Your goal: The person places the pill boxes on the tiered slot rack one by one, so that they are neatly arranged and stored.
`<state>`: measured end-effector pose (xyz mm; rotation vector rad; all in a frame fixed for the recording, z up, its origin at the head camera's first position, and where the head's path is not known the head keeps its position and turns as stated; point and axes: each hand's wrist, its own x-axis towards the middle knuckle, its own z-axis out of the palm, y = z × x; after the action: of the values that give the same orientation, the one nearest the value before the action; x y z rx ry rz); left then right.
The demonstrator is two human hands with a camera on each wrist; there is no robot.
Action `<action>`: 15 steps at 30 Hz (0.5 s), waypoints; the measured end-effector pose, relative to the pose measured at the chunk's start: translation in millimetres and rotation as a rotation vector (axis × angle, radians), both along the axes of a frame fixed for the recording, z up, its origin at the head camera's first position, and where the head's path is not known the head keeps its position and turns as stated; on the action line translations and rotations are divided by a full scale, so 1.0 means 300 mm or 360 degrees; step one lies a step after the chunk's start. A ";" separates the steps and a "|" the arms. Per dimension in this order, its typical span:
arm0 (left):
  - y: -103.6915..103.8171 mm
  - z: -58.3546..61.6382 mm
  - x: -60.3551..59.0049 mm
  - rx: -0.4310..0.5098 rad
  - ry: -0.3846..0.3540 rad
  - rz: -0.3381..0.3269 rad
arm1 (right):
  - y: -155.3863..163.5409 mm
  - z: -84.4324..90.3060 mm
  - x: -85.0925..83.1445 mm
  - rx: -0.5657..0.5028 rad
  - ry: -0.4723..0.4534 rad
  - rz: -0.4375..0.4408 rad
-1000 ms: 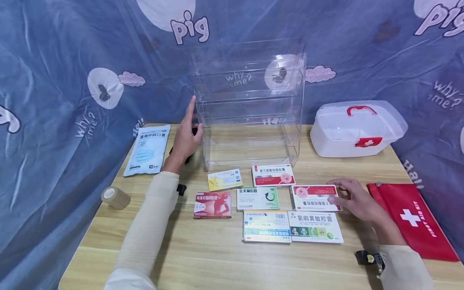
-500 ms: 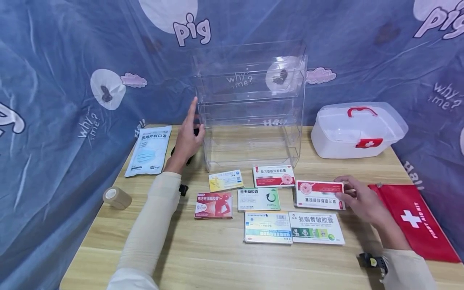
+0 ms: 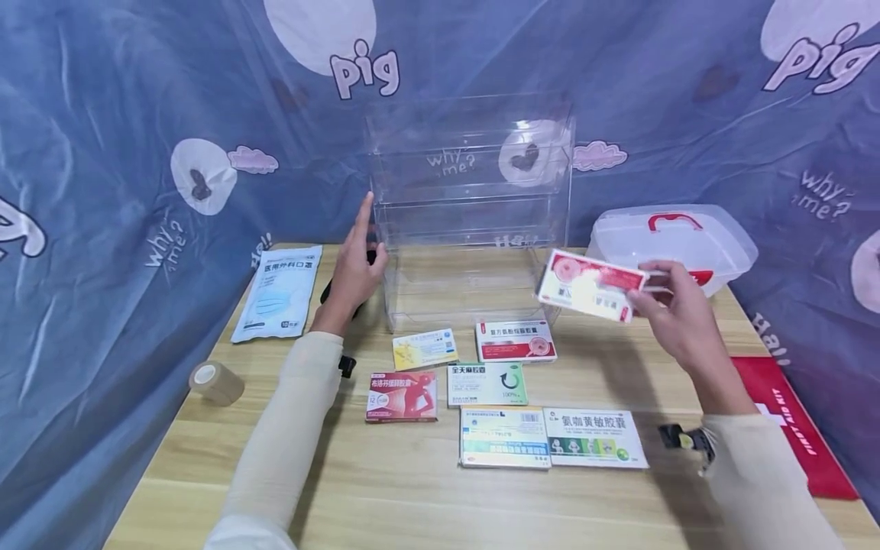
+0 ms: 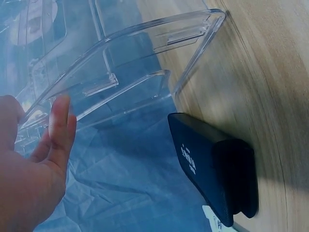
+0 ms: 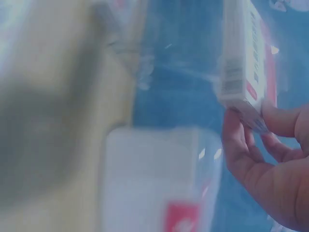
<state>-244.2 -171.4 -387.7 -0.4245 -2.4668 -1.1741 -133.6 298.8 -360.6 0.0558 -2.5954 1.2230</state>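
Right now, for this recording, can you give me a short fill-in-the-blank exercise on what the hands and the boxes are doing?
1. The right hand holds a red and white medicine box up off the ____.
2. The left hand, fingers straight, rests against the ____ side of the clear shelf rack.
3. The white first aid case has a ____ handle.
4. The number of medicine boxes lying flat on the wood is ____.

Missing words: table; left; red; six

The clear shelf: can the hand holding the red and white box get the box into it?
Probably yes. The right hand holds the red and white box just off the clear shelf's open front, with nothing between them.
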 end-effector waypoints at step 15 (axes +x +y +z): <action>-0.004 -0.003 0.001 -0.0027 0.0023 0.0016 | -0.391 0.414 -0.455 -0.0108 0.0349 -0.0151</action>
<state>-244.0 -172.7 -388.7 -0.4230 -2.4655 -1.1425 -270.0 181.5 -236.6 0.0500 -2.3402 1.1982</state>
